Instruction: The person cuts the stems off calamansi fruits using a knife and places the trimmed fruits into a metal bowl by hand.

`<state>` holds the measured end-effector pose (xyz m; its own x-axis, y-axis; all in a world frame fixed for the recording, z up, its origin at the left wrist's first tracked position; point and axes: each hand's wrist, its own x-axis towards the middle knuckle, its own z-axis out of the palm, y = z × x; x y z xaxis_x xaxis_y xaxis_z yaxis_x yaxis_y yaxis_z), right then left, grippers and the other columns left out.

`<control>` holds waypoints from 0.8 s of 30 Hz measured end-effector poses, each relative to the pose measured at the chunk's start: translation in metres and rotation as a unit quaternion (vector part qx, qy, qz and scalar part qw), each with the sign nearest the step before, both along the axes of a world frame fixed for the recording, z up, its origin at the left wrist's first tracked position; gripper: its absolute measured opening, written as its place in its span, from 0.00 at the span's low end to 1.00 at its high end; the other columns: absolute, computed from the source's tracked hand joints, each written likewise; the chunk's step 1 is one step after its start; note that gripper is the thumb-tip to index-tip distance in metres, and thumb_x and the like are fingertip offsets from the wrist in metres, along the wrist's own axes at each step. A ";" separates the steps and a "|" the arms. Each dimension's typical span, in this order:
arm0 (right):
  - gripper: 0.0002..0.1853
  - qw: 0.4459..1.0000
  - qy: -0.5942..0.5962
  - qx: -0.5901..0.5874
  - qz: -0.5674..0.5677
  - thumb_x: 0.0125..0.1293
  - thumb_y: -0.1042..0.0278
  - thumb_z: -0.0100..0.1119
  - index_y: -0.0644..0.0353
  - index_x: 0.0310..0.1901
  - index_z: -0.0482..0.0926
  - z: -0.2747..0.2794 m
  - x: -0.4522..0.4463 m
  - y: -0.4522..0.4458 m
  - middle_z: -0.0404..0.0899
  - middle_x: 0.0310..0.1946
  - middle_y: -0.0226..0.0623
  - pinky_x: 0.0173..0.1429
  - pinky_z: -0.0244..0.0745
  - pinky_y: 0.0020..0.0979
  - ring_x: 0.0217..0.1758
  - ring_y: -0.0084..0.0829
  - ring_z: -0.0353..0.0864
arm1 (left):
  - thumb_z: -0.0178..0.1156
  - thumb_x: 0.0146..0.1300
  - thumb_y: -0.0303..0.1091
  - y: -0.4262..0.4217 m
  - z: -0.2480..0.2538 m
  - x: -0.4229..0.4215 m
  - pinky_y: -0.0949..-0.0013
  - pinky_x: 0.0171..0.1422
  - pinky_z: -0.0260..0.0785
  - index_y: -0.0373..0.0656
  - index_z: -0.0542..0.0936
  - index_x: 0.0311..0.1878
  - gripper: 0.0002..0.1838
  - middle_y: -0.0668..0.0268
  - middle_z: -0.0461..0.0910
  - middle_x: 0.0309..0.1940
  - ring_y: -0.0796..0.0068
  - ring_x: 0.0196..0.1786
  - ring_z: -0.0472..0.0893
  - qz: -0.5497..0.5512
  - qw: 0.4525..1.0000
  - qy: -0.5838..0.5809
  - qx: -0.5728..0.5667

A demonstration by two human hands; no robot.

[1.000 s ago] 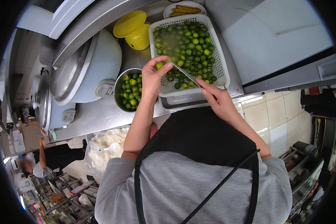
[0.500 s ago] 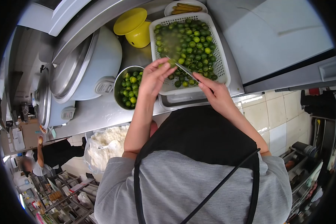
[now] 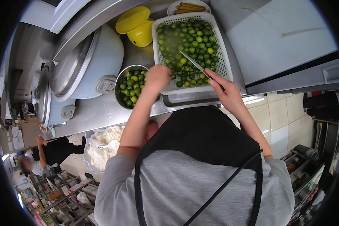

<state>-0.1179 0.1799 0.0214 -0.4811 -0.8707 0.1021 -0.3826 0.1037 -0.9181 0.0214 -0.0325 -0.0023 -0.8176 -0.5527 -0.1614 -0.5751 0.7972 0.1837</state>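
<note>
My right hand (image 3: 222,86) grips a knife (image 3: 194,63) by its dark handle, the blade pointing up and left over the green limes (image 3: 199,47) in a white perforated basket (image 3: 225,67). My left hand (image 3: 158,77) is smeared by motion between the basket's left edge and a round metal bowl (image 3: 118,84). Its fingers are not clear, and whether it holds anything cannot be made out. More green limes (image 3: 132,88) lie in the bowl. Beneath the basket's near side, part of a metal tray (image 3: 184,102) shows.
A yellow container (image 3: 139,34) stands behind the bowl. Behind the basket, a white plate (image 3: 171,8) holds brown sticks. Large rice cookers (image 3: 109,52) stand at left. Below the counter is a bag of white rice (image 3: 100,150). Another person (image 3: 51,154) is at far left.
My left hand has left the knife tip and moved left and down toward the bowl. No lime shows at the blade now. My right hand has shifted slightly right with the knife.
</note>
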 end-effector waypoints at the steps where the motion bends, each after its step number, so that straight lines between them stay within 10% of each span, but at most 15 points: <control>1: 0.17 1.000 0.001 -0.001 0.001 0.66 0.64 0.50 0.53 0.57 0.72 0.001 0.001 -0.001 0.78 0.46 0.44 0.50 0.72 0.30 0.45 0.40 0.80 | 0.58 0.48 0.28 0.009 -0.009 -0.015 0.61 0.41 0.74 0.41 0.83 0.31 0.07 0.56 0.81 0.31 0.58 0.36 0.81 -0.016 0.998 -0.043 -0.047; 9: 0.18 1.000 -0.007 0.012 -0.006 0.66 0.65 0.51 0.53 0.57 0.72 0.002 0.002 0.004 0.78 0.47 0.44 0.48 0.72 0.29 0.43 0.37 0.81 | 0.56 0.49 0.27 0.007 -0.048 -0.034 0.64 0.41 0.75 0.37 0.82 0.33 0.09 0.55 0.80 0.35 0.60 0.39 0.81 -0.100 0.979 -0.109 -0.140; 12: 0.18 0.997 -0.055 0.044 -0.028 0.66 0.66 0.51 0.53 0.57 0.72 0.010 0.000 0.008 0.78 0.47 0.44 0.48 0.71 0.28 0.43 0.34 0.81 | 0.55 0.53 0.24 0.004 -0.006 -0.021 0.67 0.43 0.75 0.34 0.80 0.40 0.11 0.60 0.78 0.35 0.64 0.39 0.81 -0.083 0.984 0.104 0.119; 14: 0.18 0.996 -0.058 0.054 -0.033 0.66 0.66 0.51 0.53 0.57 0.72 0.008 -0.002 0.008 0.78 0.48 0.43 0.49 0.71 0.28 0.44 0.33 0.81 | 0.53 0.57 0.22 0.004 0.004 -0.013 0.71 0.45 0.74 0.34 0.76 0.51 0.16 0.65 0.76 0.32 0.69 0.38 0.81 0.096 0.786 0.288 0.539; 15: 0.18 0.995 -0.061 0.064 -0.035 0.66 0.66 0.51 0.54 0.57 0.72 0.007 -0.003 0.008 0.78 0.48 0.43 0.50 0.70 0.27 0.45 0.31 0.80 | 0.53 0.57 0.22 0.005 0.001 -0.011 0.71 0.45 0.74 0.34 0.76 0.51 0.16 0.65 0.76 0.32 0.69 0.38 0.81 0.096 0.785 0.288 0.539; 17: 0.18 0.996 -0.064 0.049 -0.030 0.66 0.66 0.51 0.54 0.57 0.71 0.006 -0.001 0.006 0.77 0.49 0.43 0.51 0.70 0.27 0.46 0.31 0.80 | 0.50 0.62 0.23 0.006 -0.005 -0.005 0.75 0.43 0.74 0.36 0.70 0.57 0.19 0.68 0.75 0.32 0.73 0.38 0.80 0.143 0.608 0.393 0.674; 24: 0.18 0.997 -0.073 0.029 0.009 0.67 0.65 0.49 0.56 0.57 0.70 0.003 0.008 -0.001 0.76 0.51 0.43 0.55 0.68 0.28 0.53 0.37 0.77 | 0.54 0.61 0.24 0.011 -0.006 0.002 0.73 0.48 0.75 0.33 0.70 0.56 0.18 0.66 0.75 0.33 0.70 0.41 0.81 0.126 0.585 0.469 0.650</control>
<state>-0.1103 0.1791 0.0242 -0.4716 -0.8816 -0.0181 -0.2475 0.1520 -0.9569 0.0231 -0.0215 -0.0081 -0.8026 -0.5832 -0.1254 0.1944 -0.4544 0.8693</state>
